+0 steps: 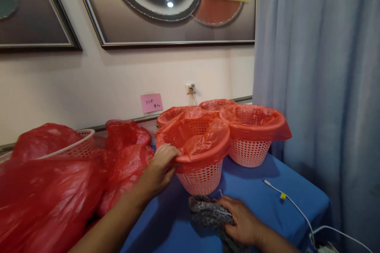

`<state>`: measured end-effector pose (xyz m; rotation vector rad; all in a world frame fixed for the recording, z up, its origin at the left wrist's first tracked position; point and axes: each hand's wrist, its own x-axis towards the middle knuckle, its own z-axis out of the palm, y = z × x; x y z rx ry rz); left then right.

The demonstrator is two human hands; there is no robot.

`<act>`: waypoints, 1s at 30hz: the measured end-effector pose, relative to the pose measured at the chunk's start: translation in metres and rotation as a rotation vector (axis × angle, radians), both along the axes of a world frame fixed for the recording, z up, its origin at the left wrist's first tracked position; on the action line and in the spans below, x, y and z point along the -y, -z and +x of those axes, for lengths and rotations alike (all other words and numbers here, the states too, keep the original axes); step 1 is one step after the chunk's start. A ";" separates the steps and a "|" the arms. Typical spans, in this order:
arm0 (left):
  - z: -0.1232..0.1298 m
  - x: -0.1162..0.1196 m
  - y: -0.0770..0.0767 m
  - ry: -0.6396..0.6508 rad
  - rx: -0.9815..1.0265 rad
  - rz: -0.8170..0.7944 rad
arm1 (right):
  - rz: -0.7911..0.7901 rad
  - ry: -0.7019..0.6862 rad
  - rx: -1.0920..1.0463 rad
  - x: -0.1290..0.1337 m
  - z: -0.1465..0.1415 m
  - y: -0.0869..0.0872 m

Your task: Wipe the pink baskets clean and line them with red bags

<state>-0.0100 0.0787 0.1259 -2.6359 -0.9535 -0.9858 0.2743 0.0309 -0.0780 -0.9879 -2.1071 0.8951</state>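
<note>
My left hand (pixel 162 168) grips the near rim of a pale plastic basket (pixel 203 180), its fingers wrapped over the edge. A red plastic bag (pixel 204 148) lines this basket and folds down over its rim. In front of the basket, my right hand (pixel 242 217) is closed on a grey speckled cloth (pixel 209 211), which lies on the blue tablecloth and hangs toward the bottom of the view. The cloth's lower part runs out of the picture.
Behind stand more bag-lined baskets, one at the right (pixel 251 152). Full red bags (pixel 53 201) crowd the left, around a white basket (pixel 86 142). A white cable (pixel 297 207) crosses the blue table (pixel 252 189). A blue curtain (pixel 314 87) hangs at the right.
</note>
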 end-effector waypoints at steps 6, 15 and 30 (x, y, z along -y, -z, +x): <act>0.002 0.008 0.001 -0.075 0.019 0.041 | 0.028 0.003 0.015 0.000 0.002 -0.003; 0.004 0.011 0.018 -0.143 0.092 0.232 | 0.026 0.015 0.020 -0.002 0.004 -0.003; 0.003 0.067 0.168 -0.291 0.353 0.097 | 0.147 0.111 0.133 -0.002 0.005 0.003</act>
